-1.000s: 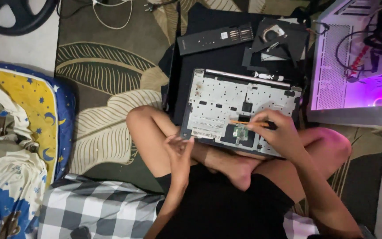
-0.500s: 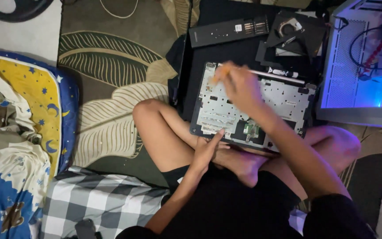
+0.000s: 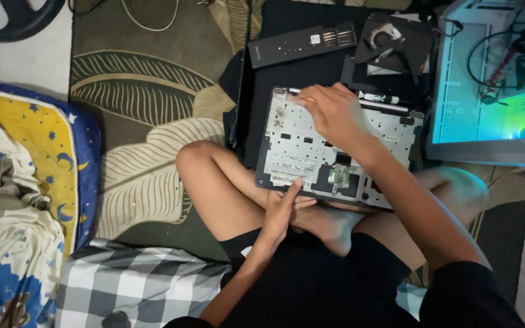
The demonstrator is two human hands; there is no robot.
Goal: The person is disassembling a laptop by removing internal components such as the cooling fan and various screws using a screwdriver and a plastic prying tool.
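An opened laptop chassis (image 3: 293,152) with its silver inner frame showing lies across my crossed legs. My right hand (image 3: 332,112) reaches over its far edge, fingers pinched on a thin screwdriver (image 3: 302,97) near the top left corner. My left hand (image 3: 284,206) rests at the near edge of the chassis, one finger pointing onto it and nothing held. A small green circuit board (image 3: 338,176) sits in the lower middle of the frame.
A long black bit case (image 3: 302,45) and a removed black panel with a fan (image 3: 393,39) lie on a black mat beyond the laptop. A lit computer case (image 3: 493,91) stands at the right. Leaf-patterned rug (image 3: 147,109), bedding and a checkered cloth lie left.
My right hand has moved from the small board at the lower right of the chassis up to its far left corner. The left hand stays at the near edge.
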